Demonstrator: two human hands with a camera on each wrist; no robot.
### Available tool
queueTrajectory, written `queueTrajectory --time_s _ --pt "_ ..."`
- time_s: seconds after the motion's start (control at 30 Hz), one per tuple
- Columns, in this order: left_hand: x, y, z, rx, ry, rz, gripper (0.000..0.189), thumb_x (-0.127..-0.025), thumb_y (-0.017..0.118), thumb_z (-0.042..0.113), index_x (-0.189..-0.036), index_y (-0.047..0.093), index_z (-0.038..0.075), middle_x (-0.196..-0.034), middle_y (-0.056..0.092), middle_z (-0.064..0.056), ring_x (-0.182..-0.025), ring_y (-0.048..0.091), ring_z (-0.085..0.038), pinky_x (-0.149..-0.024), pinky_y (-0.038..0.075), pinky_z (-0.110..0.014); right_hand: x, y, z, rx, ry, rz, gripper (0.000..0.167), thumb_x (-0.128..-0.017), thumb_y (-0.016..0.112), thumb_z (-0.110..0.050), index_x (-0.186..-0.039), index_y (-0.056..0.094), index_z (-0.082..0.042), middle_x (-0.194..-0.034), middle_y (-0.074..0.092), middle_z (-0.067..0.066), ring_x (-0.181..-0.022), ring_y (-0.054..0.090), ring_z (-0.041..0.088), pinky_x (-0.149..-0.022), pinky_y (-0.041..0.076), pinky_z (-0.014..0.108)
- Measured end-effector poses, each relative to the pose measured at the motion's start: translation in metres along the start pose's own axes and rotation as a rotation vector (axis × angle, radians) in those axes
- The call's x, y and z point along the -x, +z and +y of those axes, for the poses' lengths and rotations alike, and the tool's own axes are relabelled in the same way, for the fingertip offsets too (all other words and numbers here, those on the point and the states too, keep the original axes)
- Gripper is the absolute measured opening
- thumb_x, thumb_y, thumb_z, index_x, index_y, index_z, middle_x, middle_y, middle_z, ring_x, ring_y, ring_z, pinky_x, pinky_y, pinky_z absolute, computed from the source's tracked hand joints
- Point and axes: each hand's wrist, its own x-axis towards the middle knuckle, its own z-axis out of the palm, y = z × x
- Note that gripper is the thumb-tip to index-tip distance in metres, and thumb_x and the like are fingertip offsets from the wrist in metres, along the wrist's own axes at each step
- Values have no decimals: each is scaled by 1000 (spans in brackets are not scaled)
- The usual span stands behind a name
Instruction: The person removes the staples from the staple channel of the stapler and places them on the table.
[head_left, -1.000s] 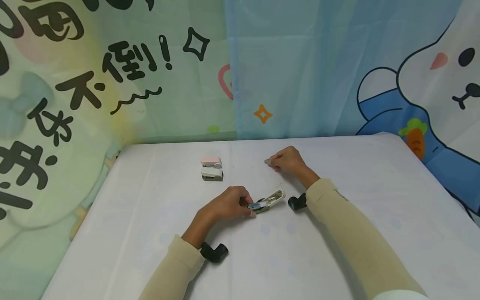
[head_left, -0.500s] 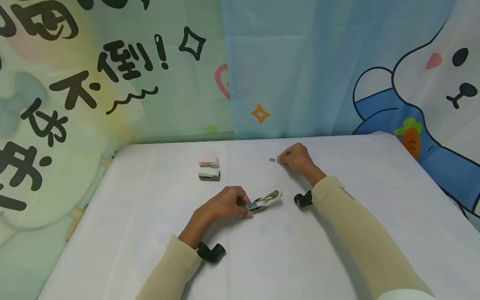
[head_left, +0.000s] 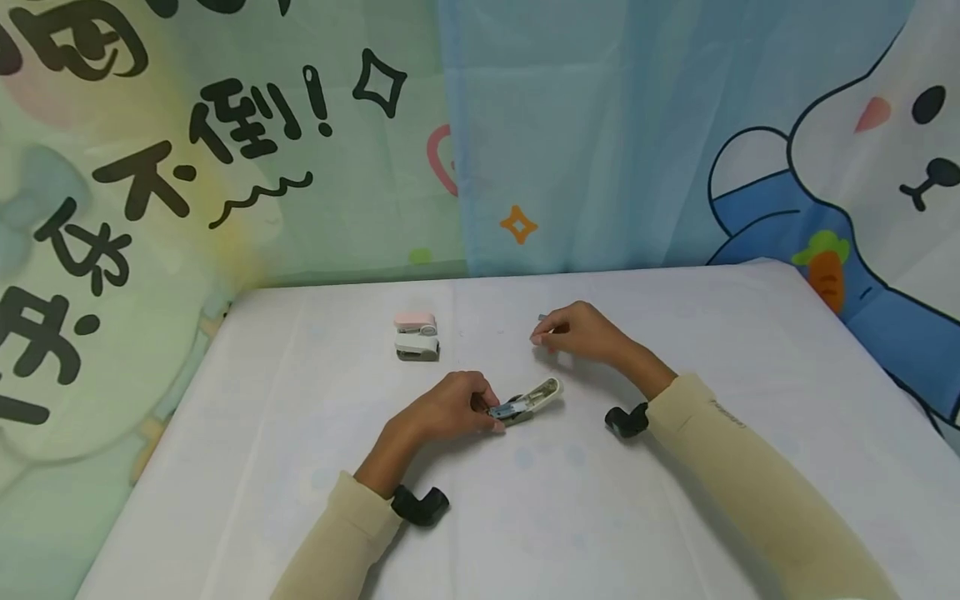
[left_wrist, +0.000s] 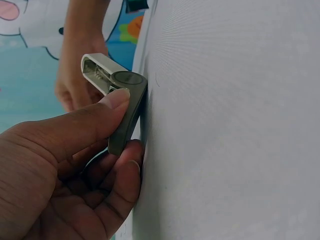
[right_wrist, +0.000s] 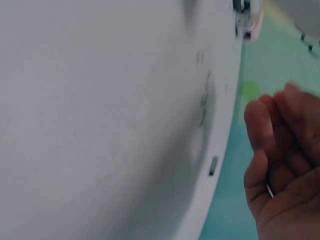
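Left hand [head_left: 452, 408] grips the stapler [head_left: 519, 408] jutting out rightward.

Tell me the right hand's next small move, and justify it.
The right hand should probably come over to the open stapler and take its white arm: that hand appears to hold nothing, the small grey piece lies on the table apart from it, and only the left hand grips the stapler, leaving the white arm free.
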Motion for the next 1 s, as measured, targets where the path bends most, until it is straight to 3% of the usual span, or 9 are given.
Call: queueTrajectory --time_s 0.27,0.47,0.67,1.0 --pt "1 -3 4 -10 -8 -5 21 -78 83 13 -93 69 6 -87 62 2 -76 58 -8 -70 49 -25 29 2 -24 -41 -137 -153 22 -92 69 -22 -108 73 -7 -105 70 2 -91 62 17 -81 49 41" --pt "0 -3 5 -4 -16 -10 21 -79 83 12 -93 69 5 -87 63 0 -75 58 -9 -69 49 -25 47 0 -20 -80 -142 -247 27 -89 73 -18 -111 71 -4 -102 68 6 -84 60 20 -72 49 36" --pt "0 -5 4 -4 -20 -5 21 -79 83 12 -93 69 6 -87 62 0 -76 58 -9 -69 48 -25 58 2 -19 -59 -145 -234 24 -88 71 -6 -112 70 -3 -100 67 6 -81 59 19 -67 50 31" --pt "-3 -2 1 3 -27 -9 22 -78 83 14 -93 70 7 -85 60 4 -75 57 -9 -68 48 -24 62 3 -15 -4 -152 -211 24 -90 69 -4 -113 69 -3 -108 66 5 -81 58 16 -67 49 30"
